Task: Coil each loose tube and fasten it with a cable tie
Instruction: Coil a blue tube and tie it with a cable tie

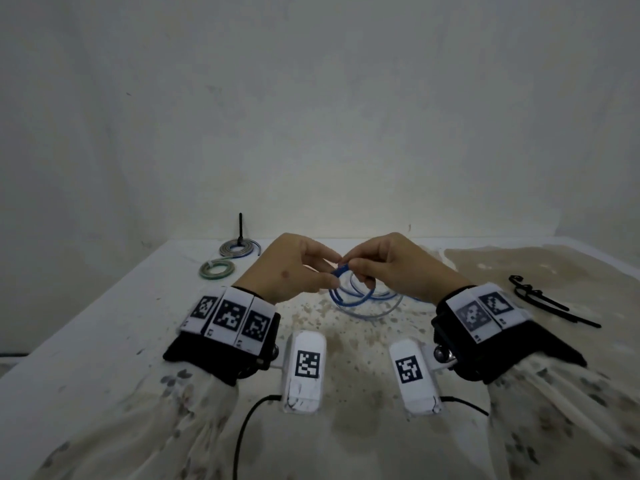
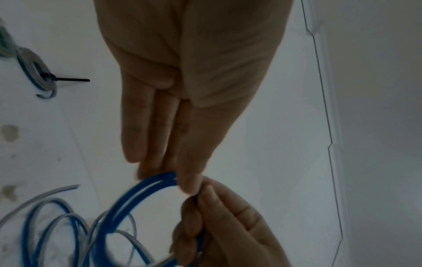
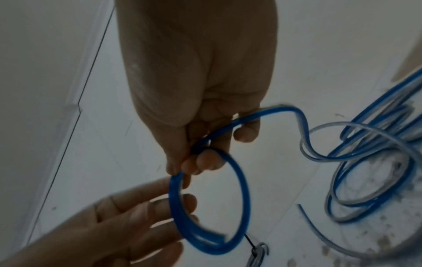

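Note:
A blue tube point(image 1: 339, 271) is partly wound into a small loop point(image 3: 246, 198) held above the stained table point(image 1: 104, 323). My left hand point(image 1: 332, 270) pinches the loop between thumb and fingers point(image 2: 175, 178). My right hand point(image 1: 351, 268) grips the same tube where the loop crosses, its fingers curled round it point(image 3: 196, 159). The rest of the blue tube trails down to the table in loose turns point(image 2: 137, 191). A clear tube point(image 1: 377, 315) lies tangled with it point(image 3: 365, 126). In the right wrist view my left hand point(image 3: 146, 213) reaches in from the lower left.
Two tied coils lie at the back left: one with an upright black tie tail point(image 1: 225, 251), one greenish point(image 1: 205, 271). Several loose black cable ties point(image 1: 540, 299) lie at the right. A pale wall stands just behind the table.

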